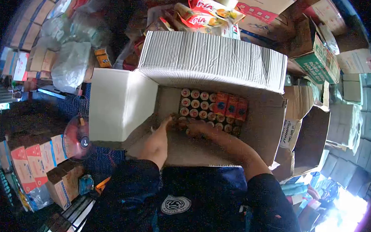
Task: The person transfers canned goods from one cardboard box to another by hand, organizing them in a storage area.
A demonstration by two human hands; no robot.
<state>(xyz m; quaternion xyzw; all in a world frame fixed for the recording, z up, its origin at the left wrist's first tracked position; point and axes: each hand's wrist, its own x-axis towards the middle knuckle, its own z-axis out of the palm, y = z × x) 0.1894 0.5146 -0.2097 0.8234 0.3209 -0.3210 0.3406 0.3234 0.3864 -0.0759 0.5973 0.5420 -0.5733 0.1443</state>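
Observation:
An open cardboard box (213,58) stands in front of me with its flaps folded out. Rows of small round-topped containers (194,103), pale with red marks on their tops, sit upright inside toward the back. Three orange-red packets (232,106) lie over the right part of these rows. My left hand (168,121) is at the near left corner of the rows, its fingers small and dim. Just right of it, my right hand (196,128) reaches over the front row. Shadow and blur hide the fingers, and I cannot make out whether either hand grips a container.
A second open carton (310,135) stands to the right. Red snack packs (211,16) and a green-printed box (318,60) lie beyond. A red fan (77,139) and several cartons (36,167) are on the left. Another person's hand (313,193) shows at lower right.

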